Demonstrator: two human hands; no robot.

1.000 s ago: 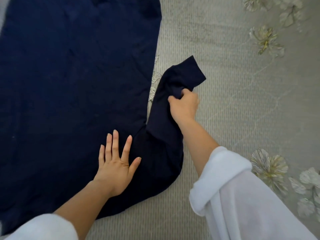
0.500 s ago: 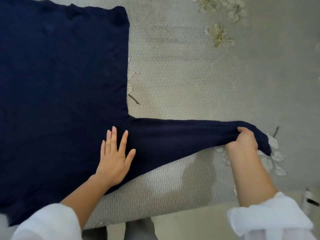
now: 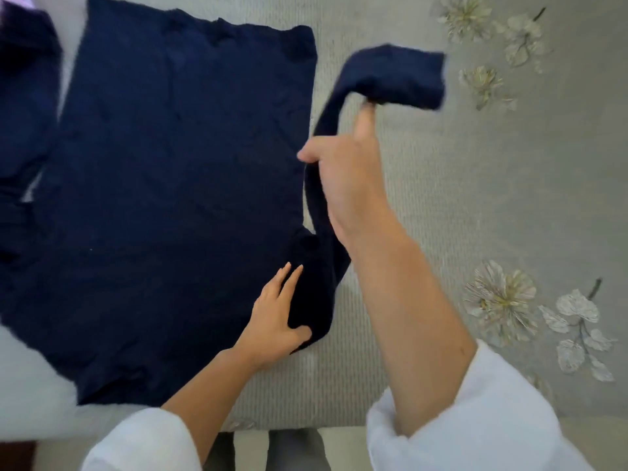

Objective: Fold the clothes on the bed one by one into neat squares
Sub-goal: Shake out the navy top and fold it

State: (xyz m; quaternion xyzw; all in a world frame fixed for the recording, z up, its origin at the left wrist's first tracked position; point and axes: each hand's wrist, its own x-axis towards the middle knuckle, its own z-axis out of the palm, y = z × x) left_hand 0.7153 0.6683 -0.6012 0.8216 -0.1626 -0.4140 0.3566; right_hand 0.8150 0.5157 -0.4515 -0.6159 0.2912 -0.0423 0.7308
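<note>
A dark navy long-sleeved top (image 3: 176, 185) lies flat on the grey bed cover (image 3: 458, 205), body spread to the left. My left hand (image 3: 277, 317) lies on the cloth near the shoulder, fingers straight and thumb under a fold of the sleeve base. My right hand (image 3: 343, 175) is raised above the bed and grips the right sleeve (image 3: 394, 76), whose cuff end hangs blurred over my fingers. The other sleeve lies at the far left edge (image 3: 23, 107).
The grey bed cover has embroidered pale flowers at the top right (image 3: 475, 32) and lower right (image 3: 509, 297). The bed's near edge runs along the bottom (image 3: 306, 426), with floor and my legs below it. A bit of pale purple cloth shows at the top left corner (image 3: 13, 1).
My right hand has lifted the sleeve from its stretched-out position on the right and swung it up and toward the body. My left hand stays pressing near the shoulder.
</note>
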